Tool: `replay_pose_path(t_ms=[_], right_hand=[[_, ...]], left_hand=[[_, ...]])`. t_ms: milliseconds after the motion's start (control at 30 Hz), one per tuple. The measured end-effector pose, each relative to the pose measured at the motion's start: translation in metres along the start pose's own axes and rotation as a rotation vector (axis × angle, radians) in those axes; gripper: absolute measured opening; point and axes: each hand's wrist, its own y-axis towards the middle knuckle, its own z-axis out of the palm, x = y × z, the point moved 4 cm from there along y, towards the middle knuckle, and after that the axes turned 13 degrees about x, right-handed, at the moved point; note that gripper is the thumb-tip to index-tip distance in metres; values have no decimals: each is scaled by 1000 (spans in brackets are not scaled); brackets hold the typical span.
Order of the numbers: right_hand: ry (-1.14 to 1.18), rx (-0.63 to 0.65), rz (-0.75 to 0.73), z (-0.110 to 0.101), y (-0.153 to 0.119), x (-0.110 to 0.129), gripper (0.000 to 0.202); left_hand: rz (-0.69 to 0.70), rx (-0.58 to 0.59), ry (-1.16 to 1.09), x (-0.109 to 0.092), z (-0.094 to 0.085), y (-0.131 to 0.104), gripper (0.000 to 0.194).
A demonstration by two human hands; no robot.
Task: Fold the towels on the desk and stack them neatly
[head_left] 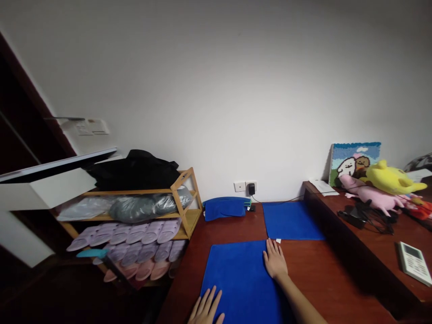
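Observation:
A blue towel [238,276] lies flat on the dark red-brown table [320,274] in front of me. My right hand [275,262] rests palm down on its far right corner, fingers spread. At the towel's near left edge my left hand [206,309] lies flat too, fingers apart, partly cut off by the frame's bottom. A second blue towel [290,220] is spread flat further back, near the wall. A folded blue towel [225,208] sits to its left against the wall.
A wooden rack [184,198] at left holds several rows of lilac and pink slippers, grey bags and a black bag. The raised shelf [381,245] at right carries plush toys [384,184], a cartoon picture, cables and a white remote [414,262]. A wall socket holds a charger [251,188].

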Motion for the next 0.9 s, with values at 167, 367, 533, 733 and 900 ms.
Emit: replay_pose_path(t_ms=[167, 367, 533, 733, 900], right_hand=[[-1, 10, -40, -1, 1, 2, 67], [-32, 27, -28, -2, 0, 1, 67], [-98, 47, -63, 7, 4, -2, 64], [-86, 15, -31, 11, 7, -5, 67], [-72, 11, -26, 10, 6, -5, 68]], left_hand=[[25, -145, -82, -48, -45, 50, 50], [189, -31, -163, -147, -50, 157, 52], [174, 48, -200, -176, -14, 200, 59], [189, 48, -165, -135, -10, 192, 58], [25, 79, -93, -58, -30, 178, 61]])
